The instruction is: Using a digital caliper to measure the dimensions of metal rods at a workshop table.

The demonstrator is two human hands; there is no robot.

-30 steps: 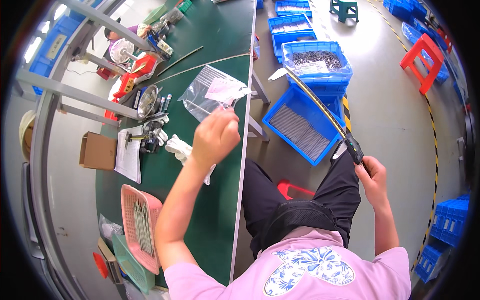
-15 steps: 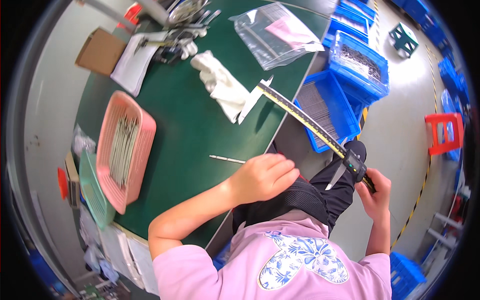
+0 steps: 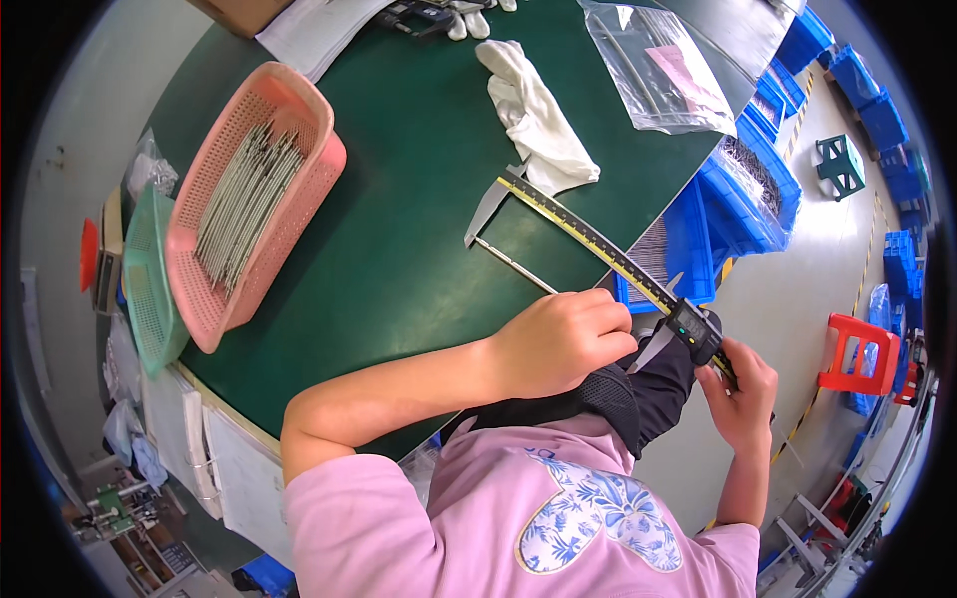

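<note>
Slipping is the main risk I see from my remote seat: the thin metal rod [image 3: 515,265] lies between the jaws of the long digital caliper [image 3: 598,247], and if it rolls on the smooth green table [image 3: 399,199], the jaws would close on it crooked. My left hand [image 3: 563,341] is curled in a loose fist near the edge of the table, its fingers folded over the near end of the rod; I cannot tell how firmly they pinch it. My right hand [image 3: 740,391] is closed around the black slider end of the caliper, off the table above my knees, thumb close to the display. This end hangs free, so a small push could swing the whole beam.

The caliper is steel with a yellow scale strip, long and flat. A white cloth glove [image 3: 533,115] lies soft and wrinkled just beside its fixed jaw. The pink plastic basket [image 3: 299,100], perforated, holds many similar grey rods. A clear plastic bag [image 3: 658,70] lies further away.
</note>
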